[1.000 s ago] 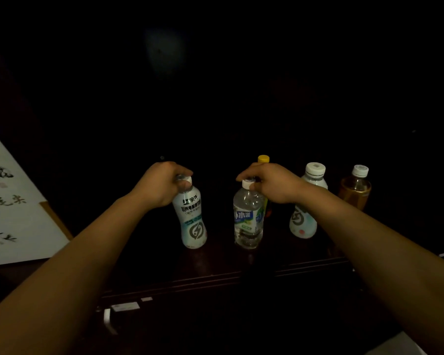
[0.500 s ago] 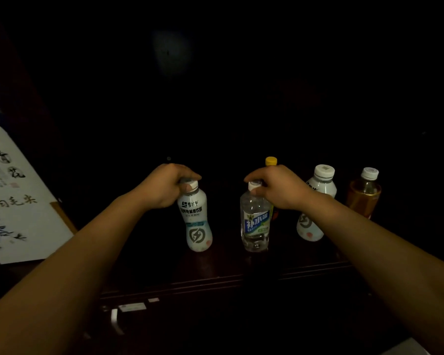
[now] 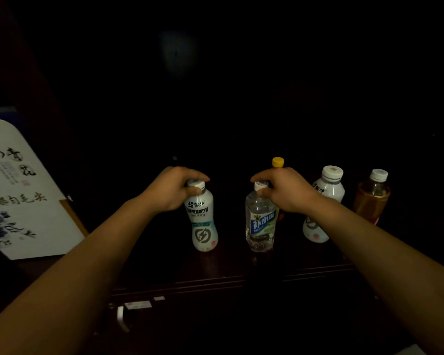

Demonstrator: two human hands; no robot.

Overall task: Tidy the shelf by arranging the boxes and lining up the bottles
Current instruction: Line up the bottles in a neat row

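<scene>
Several bottles stand upright on a dark wooden shelf (image 3: pixel 215 280). My left hand (image 3: pixel 171 189) grips the cap of a white bottle with a lightning mark (image 3: pixel 203 221). My right hand (image 3: pixel 283 190) grips the cap of a clear water bottle with a blue and green label (image 3: pixel 260 221). Behind my right hand a yellow-capped bottle (image 3: pixel 277 162) shows only its cap. Further right stand a second white bottle (image 3: pixel 323 201) and an amber drink bottle with a white cap (image 3: pixel 372 198).
A white box with black calligraphy and blue flowers (image 3: pixel 18 196) lies tilted at the left of the shelf. The back of the shelf is too dark to make out. A small white label (image 3: pixel 137 304) sits on the front below the shelf edge.
The two held bottles have shifted slightly to the right in view and stand a little closer to the shelf's front; both hands keep their grip on the caps.
</scene>
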